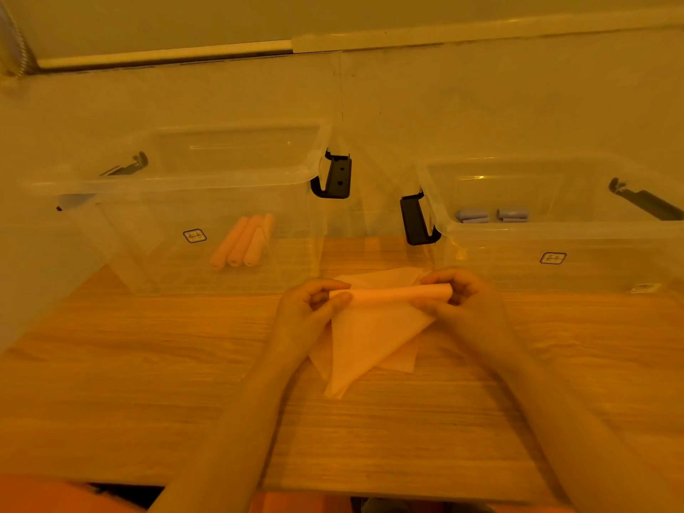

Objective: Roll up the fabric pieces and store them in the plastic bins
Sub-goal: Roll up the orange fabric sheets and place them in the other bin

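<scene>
Mid-frame: my left hand (309,309) and right hand (459,296) each have a grip pinched on one end of the pink fabric piece (370,338), rolled part (392,293) stretched between them just above the counter (148,383), loose tail hanging down to a point toward lower centre. A second flat pink sheet (405,359) seems to lie under it (edges overlap, hard to separate). Left bin (207,179) at centre-left already holds pink rolls (242,240); right bin (555,231) at right holds blue-grey rolls (492,214). Risks, as I judge them: the tail hangs skewed, so the roll could go conical or telescope out one end if the two grips turn unevenly; slack tension and it unwinds; the tail may drag the sheet beneath along with it; and the colour cast makes a wrong-bin drop plausible, pink should go left. Hard to read: bin labels (194,236) are too small to make out, I can't count the pink rolls for sure, my fingertips are partly hidden behind the roll, and the right bin is cut off by the frame edge. Black latch handles (335,177) sit between the bins.
</scene>
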A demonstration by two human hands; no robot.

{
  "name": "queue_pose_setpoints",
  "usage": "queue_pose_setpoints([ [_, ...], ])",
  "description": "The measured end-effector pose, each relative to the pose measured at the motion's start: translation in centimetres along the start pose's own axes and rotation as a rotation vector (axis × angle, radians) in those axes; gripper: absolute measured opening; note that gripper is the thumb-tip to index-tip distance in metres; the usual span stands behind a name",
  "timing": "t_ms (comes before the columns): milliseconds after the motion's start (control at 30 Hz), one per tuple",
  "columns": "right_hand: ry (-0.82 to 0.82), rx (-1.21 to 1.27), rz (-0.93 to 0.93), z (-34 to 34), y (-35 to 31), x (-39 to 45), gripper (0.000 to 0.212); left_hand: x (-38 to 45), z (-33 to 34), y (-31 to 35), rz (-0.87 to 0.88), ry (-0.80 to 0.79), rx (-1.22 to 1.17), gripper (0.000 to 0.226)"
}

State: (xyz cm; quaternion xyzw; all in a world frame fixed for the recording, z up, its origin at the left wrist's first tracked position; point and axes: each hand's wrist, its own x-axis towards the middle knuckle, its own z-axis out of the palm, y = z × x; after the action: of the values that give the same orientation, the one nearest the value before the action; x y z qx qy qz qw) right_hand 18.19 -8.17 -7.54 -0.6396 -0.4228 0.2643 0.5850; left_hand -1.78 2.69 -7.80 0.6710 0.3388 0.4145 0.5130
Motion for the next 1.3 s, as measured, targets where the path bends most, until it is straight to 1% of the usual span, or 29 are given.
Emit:
queue_pose_setpoints([
  [100,0.009,-0.031,0.014,0.08,-0.03,-0.05,0.019,0.06,-0.27,-0.16,-0.015,-0.027,-0.015,0.028],
  [200,0.001,-0.049,0.034,0.15,-0.18,-0.04,0.015,-0.06,-0.29,-0.08,-0.015,-0.028,-0.003,0.027],
  [300,0.009,-0.029,0.044,0.11,-0.14,-0.02,0.017,0.02,-0.33,-0.18,0.001,-0.022,0.038,0.019],
  [400,-0.002,0.004,0.037,0.07,-0.13,-0.06,0.024,0.00,-0.21,-0.15,0.012,-0.008,0.068,0.013],
  [533,0.009,0.002,0.024,0.05,-0.16,-0.12,0.022,-0.06,-0.10,0.02,-0.008,-0.017,0.028,0.015],
  [600,0.015,-0.016,0.026,0.06,-0.11,-0.10,0.018,0.00,-0.17,-0.02,-0.027,-0.030,0.004,0.022],
  [667,0.018,-0.023,0.041,0.10,-0.05,-0.08,0.016,-0.01,-0.25,-0.13,-0.013,-0.030,0.032,0.026],
  [800,0.008,0.021,0.062,0.12,0.01,0.00,0.020,-0.14,-0.30,-0.07,0.012,-0.027,0.086,0.015],
  [900,-0.009,0.061,0.057,0.05,-0.11,-0.01,0.026,-0.24,-0.08,0.24,0.009,-0.020,0.104,0.015],
  [1033,-0.001,0.009,0.043,0.01,-0.13,-0.03,0.019,-0.19,-0.09,0.22,0.003,-0.029,0.050,0.011],
  [1167,0.019,0.000,0.046,0.03,-0.05,-0.01,0.013,-0.03,-0.21,-0.15,-0.004,-0.047,-0.012,0.030],
  [1233,0.011,0.008,0.057,0.02,-0.04,0.04,0.014,-0.07,-0.21,-0.18,0.001,-0.051,-0.017,0.027],
  [1300,-0.005,0.020,0.071,-0.02,0.02,0.12,0.021,-0.10,-0.21,-0.12,-0.008,-0.045,-0.019,0.019],
])
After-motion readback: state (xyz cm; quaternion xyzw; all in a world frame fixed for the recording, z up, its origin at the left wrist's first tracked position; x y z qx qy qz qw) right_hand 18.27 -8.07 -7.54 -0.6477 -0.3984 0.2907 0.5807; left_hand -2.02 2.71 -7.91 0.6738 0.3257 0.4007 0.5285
